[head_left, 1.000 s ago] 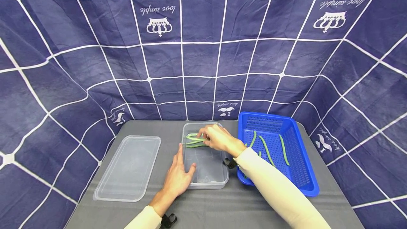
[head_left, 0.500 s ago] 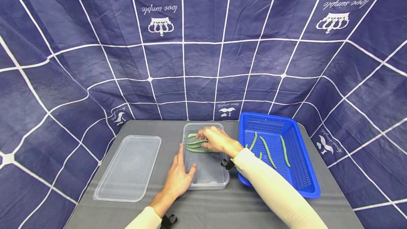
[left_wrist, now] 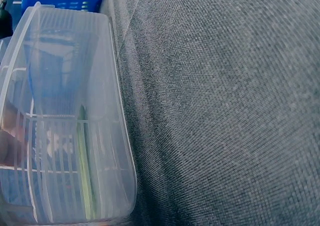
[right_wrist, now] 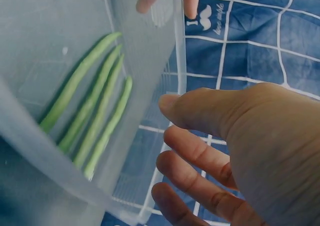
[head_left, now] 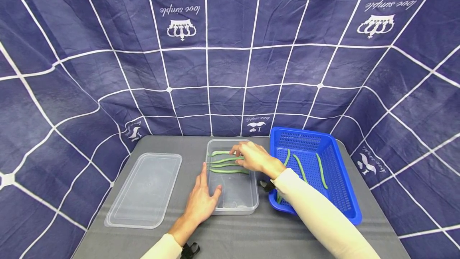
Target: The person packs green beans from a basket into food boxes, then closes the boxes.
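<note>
Several green beans (head_left: 227, 171) lie side by side in the far half of a clear plastic container (head_left: 235, 191). My right hand (head_left: 253, 157) is over the container's far right part with nothing in its grasp. In the right wrist view its thumb and fingers are apart and loosely bent, and the green beans (right_wrist: 82, 78) lie to their left. Against the container's left wall rests my left hand (head_left: 202, 200), fingers straight and thumb spread over the rim. Through the wall in the left wrist view one green bean (left_wrist: 83, 161) shows along the bottom.
A blue plastic basket (head_left: 345, 179) stands right of the container, with several more green beans (head_left: 321, 172) inside, partly hidden by my right sleeve. To the left a clear lid (head_left: 147, 189) lies flat on the grey cloth. A blue checked curtain (head_left: 226, 67) encloses the back and sides.
My right hand let go of the beans it held, and they now lie spread in a row in the container. It then drew slightly right. The left hand stayed in place.
</note>
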Action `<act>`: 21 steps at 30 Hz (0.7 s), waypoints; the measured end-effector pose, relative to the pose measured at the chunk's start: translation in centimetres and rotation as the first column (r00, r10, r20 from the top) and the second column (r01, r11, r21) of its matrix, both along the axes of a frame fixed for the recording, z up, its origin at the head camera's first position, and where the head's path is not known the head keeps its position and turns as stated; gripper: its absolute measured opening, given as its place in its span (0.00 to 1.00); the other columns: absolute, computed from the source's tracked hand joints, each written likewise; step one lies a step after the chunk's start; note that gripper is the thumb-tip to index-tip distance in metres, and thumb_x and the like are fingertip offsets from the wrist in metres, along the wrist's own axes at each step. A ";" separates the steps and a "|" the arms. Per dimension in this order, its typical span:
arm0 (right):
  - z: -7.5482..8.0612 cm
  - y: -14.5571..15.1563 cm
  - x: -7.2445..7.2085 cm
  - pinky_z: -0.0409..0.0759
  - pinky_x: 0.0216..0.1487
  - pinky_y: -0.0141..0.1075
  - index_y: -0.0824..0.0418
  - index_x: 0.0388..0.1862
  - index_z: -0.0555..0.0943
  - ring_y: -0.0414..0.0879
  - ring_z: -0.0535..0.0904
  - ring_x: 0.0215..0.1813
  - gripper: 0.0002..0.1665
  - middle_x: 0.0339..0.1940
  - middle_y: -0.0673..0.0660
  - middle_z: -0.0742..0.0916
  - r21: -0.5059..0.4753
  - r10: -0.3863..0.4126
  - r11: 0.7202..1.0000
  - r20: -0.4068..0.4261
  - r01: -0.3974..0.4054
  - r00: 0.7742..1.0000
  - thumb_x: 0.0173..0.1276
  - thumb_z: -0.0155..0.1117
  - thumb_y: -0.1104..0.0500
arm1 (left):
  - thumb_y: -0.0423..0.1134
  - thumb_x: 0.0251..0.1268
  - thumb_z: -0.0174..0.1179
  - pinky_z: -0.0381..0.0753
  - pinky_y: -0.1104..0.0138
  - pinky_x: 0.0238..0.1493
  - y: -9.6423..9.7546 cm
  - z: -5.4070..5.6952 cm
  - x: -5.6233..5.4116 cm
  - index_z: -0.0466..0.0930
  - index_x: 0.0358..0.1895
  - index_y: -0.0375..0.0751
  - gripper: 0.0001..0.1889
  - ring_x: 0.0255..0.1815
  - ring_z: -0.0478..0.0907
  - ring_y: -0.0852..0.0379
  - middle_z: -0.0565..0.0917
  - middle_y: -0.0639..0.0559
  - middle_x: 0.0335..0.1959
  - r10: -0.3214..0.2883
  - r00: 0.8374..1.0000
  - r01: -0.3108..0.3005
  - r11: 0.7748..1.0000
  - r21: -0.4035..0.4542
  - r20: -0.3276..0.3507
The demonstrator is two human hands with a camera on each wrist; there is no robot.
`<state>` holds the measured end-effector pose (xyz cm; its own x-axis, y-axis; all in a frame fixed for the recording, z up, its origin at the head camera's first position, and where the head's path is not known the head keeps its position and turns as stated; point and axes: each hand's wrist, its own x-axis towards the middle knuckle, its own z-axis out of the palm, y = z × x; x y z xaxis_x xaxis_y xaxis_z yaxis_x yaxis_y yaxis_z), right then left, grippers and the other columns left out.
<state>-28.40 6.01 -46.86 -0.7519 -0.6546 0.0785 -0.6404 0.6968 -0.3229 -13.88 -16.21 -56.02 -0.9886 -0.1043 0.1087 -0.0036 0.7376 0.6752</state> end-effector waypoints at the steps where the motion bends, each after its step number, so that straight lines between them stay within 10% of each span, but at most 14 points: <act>1: 0.1 0.3 0.0 0.95 0.58 0.59 0.47 0.68 0.92 0.52 0.94 0.61 0.23 0.56 0.51 0.96 -0.001 -0.004 1.000 -0.004 0.004 1.000 0.77 0.83 0.57 | 0.50 0.83 0.69 0.86 0.31 0.69 0.0 0.0 0.0 0.43 0.99 0.46 0.55 0.72 0.86 0.20 0.75 0.30 0.86 0.000 1.000 0.000 1.000 -0.001 -0.004; 21: 1.0 8.4 0.0 0.93 0.55 0.58 0.52 0.65 0.94 0.55 0.93 0.57 0.22 0.55 0.55 0.93 -0.064 -0.085 0.995 -0.115 0.078 0.990 0.77 0.81 0.47 | 0.49 0.82 0.71 0.86 0.31 0.68 0.1 -0.1 0.0 0.44 0.99 0.46 0.55 0.70 0.87 0.21 0.77 0.29 0.83 0.005 1.000 -0.005 1.000 -0.009 -0.026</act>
<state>-28.36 14.39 -45.82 -0.7857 -0.5834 0.2059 -0.6183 0.7301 -0.2909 -13.87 -16.12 -56.14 -0.9849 -0.1082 0.1352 0.0101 0.7434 0.6688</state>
